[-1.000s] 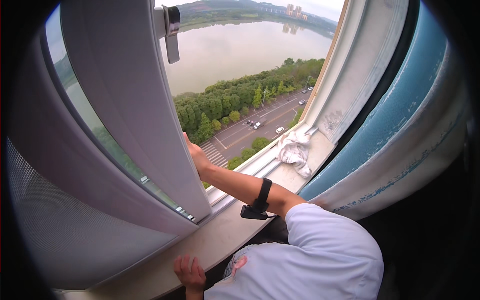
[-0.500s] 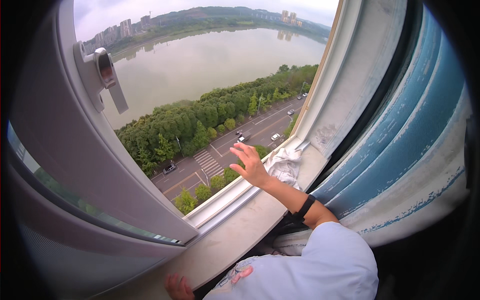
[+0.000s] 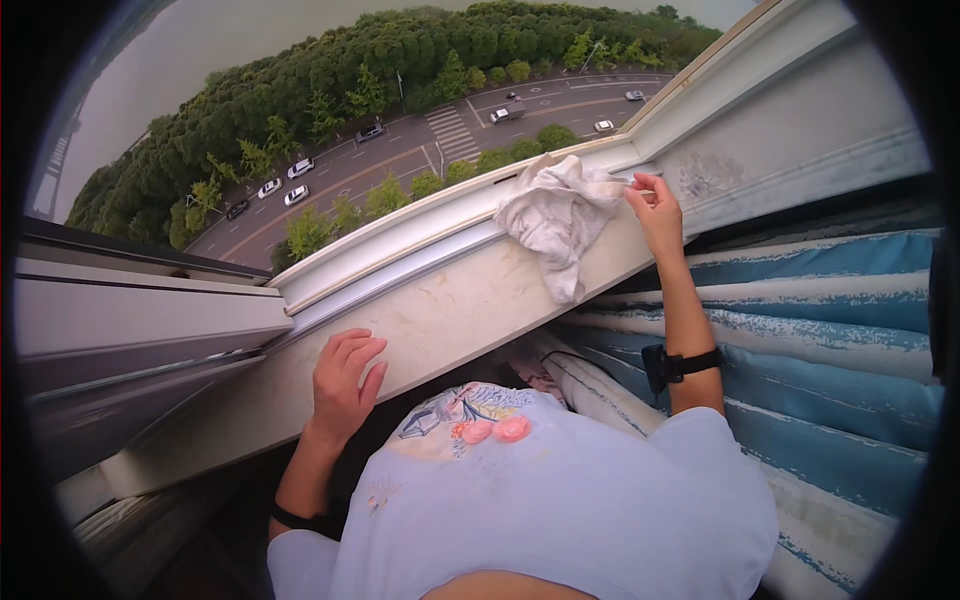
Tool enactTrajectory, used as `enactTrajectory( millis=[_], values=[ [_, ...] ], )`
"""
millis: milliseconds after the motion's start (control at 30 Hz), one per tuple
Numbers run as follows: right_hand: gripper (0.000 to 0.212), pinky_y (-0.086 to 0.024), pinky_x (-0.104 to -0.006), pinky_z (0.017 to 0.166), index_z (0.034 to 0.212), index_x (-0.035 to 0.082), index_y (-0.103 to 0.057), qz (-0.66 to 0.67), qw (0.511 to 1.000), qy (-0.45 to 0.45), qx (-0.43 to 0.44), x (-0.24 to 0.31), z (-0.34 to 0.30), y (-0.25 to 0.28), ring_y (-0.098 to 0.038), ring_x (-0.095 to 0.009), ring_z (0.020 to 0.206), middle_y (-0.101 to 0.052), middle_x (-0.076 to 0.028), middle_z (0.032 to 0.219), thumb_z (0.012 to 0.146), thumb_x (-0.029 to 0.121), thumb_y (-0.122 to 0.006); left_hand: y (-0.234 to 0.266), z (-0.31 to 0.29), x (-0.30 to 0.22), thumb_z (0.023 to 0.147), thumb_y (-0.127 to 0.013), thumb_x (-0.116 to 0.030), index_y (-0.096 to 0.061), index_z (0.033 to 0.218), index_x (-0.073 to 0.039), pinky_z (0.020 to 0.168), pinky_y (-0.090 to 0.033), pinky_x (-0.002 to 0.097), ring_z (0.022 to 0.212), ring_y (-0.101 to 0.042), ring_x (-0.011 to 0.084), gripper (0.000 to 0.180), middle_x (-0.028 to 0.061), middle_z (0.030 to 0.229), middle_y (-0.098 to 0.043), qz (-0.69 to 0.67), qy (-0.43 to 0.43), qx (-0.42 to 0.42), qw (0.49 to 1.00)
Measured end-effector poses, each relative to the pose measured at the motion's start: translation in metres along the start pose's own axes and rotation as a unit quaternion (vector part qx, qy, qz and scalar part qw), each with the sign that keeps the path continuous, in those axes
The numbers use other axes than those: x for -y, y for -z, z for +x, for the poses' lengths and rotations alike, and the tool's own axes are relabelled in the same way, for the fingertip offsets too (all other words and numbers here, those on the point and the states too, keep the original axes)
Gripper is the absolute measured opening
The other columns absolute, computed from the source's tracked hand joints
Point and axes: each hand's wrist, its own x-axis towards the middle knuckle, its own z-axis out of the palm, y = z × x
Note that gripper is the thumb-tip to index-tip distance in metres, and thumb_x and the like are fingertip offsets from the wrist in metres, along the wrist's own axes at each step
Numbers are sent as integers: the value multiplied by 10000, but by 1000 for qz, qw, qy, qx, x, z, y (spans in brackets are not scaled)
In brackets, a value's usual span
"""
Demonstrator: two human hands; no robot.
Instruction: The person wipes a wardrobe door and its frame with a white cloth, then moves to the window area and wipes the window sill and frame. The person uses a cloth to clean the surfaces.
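Observation:
A crumpled whitish cloth (image 3: 556, 215) with greyish stains lies over the window track and the sill, one end hanging toward the sill's inner edge. My right hand (image 3: 657, 205) is at its right end, thumb and fingers pinched on a corner of it, beside the frame's corner. Over the left part of the pale stone sill (image 3: 440, 320) is my left hand (image 3: 345, 378), fingers apart and nothing in it. Whether that hand touches the sill I cannot tell.
The window opening drops to a road (image 3: 380, 160) with cars and trees far below. An opened window sash (image 3: 150, 320) stands at the left. Blue and white curtains (image 3: 820, 340) hang at the right, close to my right forearm. A metal track (image 3: 400, 268) runs along the sill.
My view has tilted down toward the sill. My right hand has come from over the opening to the cloth and taken its corner. My left hand has come further into view.

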Motion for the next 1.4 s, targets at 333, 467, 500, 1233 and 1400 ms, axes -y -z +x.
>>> enactTrajectory(
  millis=[333, 467, 500, 1233, 1400],
  values=[
    [230, -439, -385, 831, 930, 39, -657, -96, 938, 333, -7, 5, -5, -21, -563, -253, 950, -607, -60, 973, 712, 19, -727, -146, 176, -24, 769, -730, -117, -635, 1052, -46, 905, -431, 386, 1047, -516, 297, 307, 110, 1096, -590, 54, 61, 7, 997],
    [32, -471, -273, 708, 905, 5, -592, 67, 969, 232, -51, 10, -2, -19, -572, -145, 771, -636, -68, 886, 891, 31, -605, -147, 181, -20, 779, -684, -74, -614, 940, -26, 855, -413, 397, 993, -514, 294, 182, 98, 1016, -575, -32, 33, -72, 996],
    [45, -470, -259, 701, 918, 7, -591, 109, 983, 143, -45, 13, -2, -17, -569, -122, 758, -635, -55, 867, 907, 50, -595, -137, 181, -22, 846, -619, -55, -580, 903, -22, 779, -444, 335, 881, -559, 219, 76, 78, 897, -593, -129, 49, -78, 987],
    [108, -516, -328, 690, 982, -25, -616, 1, 973, 96, -212, -69, -39, 42, -639, -254, 785, -660, -136, 929, 892, -40, -559, -319, 325, -123, 770, -654, -112, -523, 1180, -52, 853, -402, 426, 1012, -522, 327, 435, 145, 992, -616, -9, -147, 139, 979],
    [116, -492, -378, 727, 946, -15, -629, -63, 967, 147, -196, -79, -32, 31, -618, -303, 796, -665, -131, 905, 840, -56, -604, -348, 327, -135, 763, -574, -89, -564, 1050, -37, 837, -385, 391, 952, -535, 296, 292, 117, 890, -652, -73, 31, 35, 996]
  ],
)
